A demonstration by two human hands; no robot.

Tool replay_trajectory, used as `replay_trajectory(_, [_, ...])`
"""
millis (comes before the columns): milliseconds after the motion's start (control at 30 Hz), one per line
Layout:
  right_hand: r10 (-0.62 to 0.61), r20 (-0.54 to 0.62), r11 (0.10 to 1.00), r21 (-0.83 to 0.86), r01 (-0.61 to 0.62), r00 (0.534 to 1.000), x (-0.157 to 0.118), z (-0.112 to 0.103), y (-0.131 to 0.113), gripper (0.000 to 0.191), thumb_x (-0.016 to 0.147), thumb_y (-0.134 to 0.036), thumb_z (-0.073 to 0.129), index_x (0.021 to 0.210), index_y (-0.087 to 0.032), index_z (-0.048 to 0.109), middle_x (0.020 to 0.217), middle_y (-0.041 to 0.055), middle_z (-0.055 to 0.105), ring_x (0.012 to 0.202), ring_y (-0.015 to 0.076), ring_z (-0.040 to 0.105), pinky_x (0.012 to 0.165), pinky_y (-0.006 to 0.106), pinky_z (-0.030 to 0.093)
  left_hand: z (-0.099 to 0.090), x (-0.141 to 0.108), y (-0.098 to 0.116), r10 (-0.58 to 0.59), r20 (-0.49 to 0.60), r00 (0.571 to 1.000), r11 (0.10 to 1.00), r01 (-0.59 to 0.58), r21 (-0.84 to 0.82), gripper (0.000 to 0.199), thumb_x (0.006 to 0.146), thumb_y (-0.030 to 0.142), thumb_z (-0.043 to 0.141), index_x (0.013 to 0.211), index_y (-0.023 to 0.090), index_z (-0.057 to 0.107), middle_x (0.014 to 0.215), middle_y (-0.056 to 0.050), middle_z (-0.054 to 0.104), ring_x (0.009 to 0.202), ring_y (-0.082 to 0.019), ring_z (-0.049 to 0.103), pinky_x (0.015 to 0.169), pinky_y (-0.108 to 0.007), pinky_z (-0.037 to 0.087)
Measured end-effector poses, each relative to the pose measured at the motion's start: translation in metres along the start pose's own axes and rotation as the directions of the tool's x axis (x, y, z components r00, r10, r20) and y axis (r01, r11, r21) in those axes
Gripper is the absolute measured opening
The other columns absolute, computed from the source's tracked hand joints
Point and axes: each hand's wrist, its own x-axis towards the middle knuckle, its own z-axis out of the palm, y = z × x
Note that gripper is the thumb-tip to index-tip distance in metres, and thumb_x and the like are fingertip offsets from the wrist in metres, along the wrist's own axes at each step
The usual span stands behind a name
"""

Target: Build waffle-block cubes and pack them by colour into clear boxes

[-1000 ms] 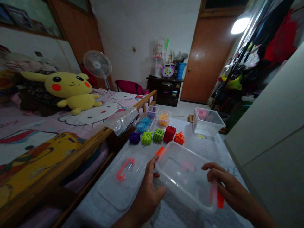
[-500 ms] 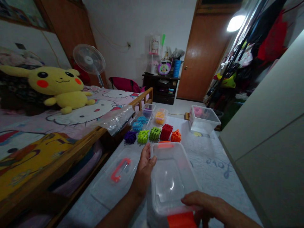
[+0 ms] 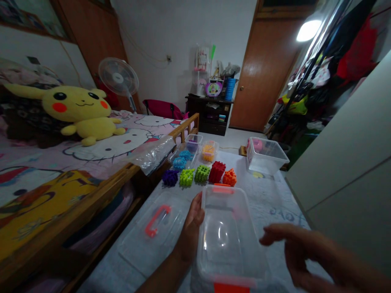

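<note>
Our left hand [image 3: 191, 230] grips the clear plastic box [image 3: 229, 240] by its left wall, over the near end of the tabletop [image 3: 275, 203]. Our right hand [image 3: 302, 252], fingers loosely spread, hangs open just right of the box, holding nothing. A clear lid [image 3: 137, 248] with an orange handle [image 3: 157, 220] lies left; a row of colored toy blocks [image 3: 216, 171] stands beyond. A Pikachu plush [image 3: 76, 108] sits on the bed [image 3: 30, 187] at far left.
</note>
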Motion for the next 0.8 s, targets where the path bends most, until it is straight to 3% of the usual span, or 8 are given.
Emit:
replay_trajectory(100, [0.014,-0.135,0.998,-0.064,-0.023,0.991,0.056,-0.019,0.013,0.039,0.085,-0.036,0.060,0.122,-0.024,0.062,0.107,0.0103,0.071,0.078,0.0199,0.069,0.065,0.033,0.059,-0.002,-0.001,-0.002,-0.007,0.023,1.000,1.000,0.007,-0.005,0.059,0.089,0.047,0.055,0.142,0.026,0.040,0.153,-0.007,0.039,0.140,-0.029,0.034,0.115,-0.044,0.028])
replay_trajectory(200, [-0.002,-0.312,0.979,-0.195,-0.062,0.950,0.126,-0.017,0.039,0.037,0.080,-0.034,0.061,0.114,-0.019,0.063,0.110,0.0134,0.069,0.094,0.0248,0.068,0.078,0.040,0.057,0.000,-0.004,-0.002,-0.002,0.027,1.000,1.000,0.002,-0.009,0.060,0.089,0.052,0.053,0.141,0.025,0.041,0.152,-0.008,0.040,0.140,-0.030,0.035,0.115,-0.045,0.028])
replay_trajectory(267, [0.005,-0.333,0.957,-0.271,-0.101,0.943,0.165,-0.009,0.061,0.053,0.072,-0.031,0.069,0.123,-0.018,0.059,0.122,0.0169,0.064,0.104,0.0294,0.065,0.088,0.046,0.054,0.002,-0.006,-0.002,0.014,0.024,1.000,1.000,-0.014,0.006,0.060,0.089,0.055,0.051,0.140,0.025,0.043,0.151,-0.009,0.041,0.140,-0.030,0.035,0.115,-0.045,0.028])
replay_trajectory(367, [-0.032,-0.286,0.928,-0.365,-0.078,0.958,0.203,0.006,0.092,0.091,0.058,-0.034,0.080,0.139,-0.012,0.044,0.143,0.0237,0.046,0.132,0.0384,0.044,0.108,0.054,0.037,0.002,-0.007,-0.002,0.016,0.024,1.000,0.999,-0.017,0.040,0.060,0.088,0.057,0.051,0.139,0.026,0.045,0.150,-0.008,0.042,0.139,-0.030,0.036,0.114,-0.044,0.031])
replay_trajectory(433, [-0.062,-0.229,0.928,-0.372,-0.029,0.971,0.217,0.013,0.106,0.106,0.053,-0.033,0.082,0.144,-0.008,0.034,0.148,0.0267,0.037,0.137,0.0395,0.037,0.110,0.053,0.033,0.000,-0.008,-0.005,-0.001,0.024,1.000,0.999,0.001,0.036,0.062,0.087,0.059,0.051,0.140,0.027,0.044,0.150,-0.009,0.042,0.138,-0.032,0.036,0.113,-0.046,0.032])
replay_trajectory(533, [-0.097,-0.178,0.931,-0.365,0.026,0.979,0.228,0.019,0.119,0.114,0.051,-0.033,0.083,0.147,-0.008,0.028,0.145,0.0255,0.042,0.132,0.0360,0.045,0.108,0.050,0.038,-0.004,-0.007,-0.009,-0.020,0.007,1.000,0.999,0.020,0.034,0.067,0.085,0.060,0.054,0.141,0.026,0.043,0.148,-0.010,0.044,0.136,-0.033,0.039,0.112,-0.048,0.033])
replay_trajectory(667, [-0.159,-0.169,0.924,-0.372,0.087,0.973,0.235,0.026,0.129,0.099,0.056,-0.032,0.080,0.143,-0.015,0.036,0.136,0.0190,0.053,0.123,0.0307,0.054,0.103,0.046,0.043,-0.004,-0.007,-0.009,-0.030,0.007,1.000,0.999,0.030,0.026,0.067,0.083,0.060,0.056,0.140,0.025,0.045,0.142,-0.012,0.050,0.131,-0.034,0.045,0.109,-0.048,0.036])
replay_trajectory(800, [-0.195,-0.168,0.916,-0.384,0.118,0.966,0.237,0.030,0.132,0.081,0.060,-0.030,0.077,0.133,-0.014,0.046,0.123,0.0178,0.062,0.108,0.0288,0.062,0.093,0.043,0.048,0.000,-0.006,-0.006,-0.033,0.030,0.999,0.999,0.034,-0.020,0.065,0.085,0.058,0.054,0.139,0.024,0.044,0.141,-0.012,0.050,0.128,-0.033,0.047,0.110,-0.048,0.034])
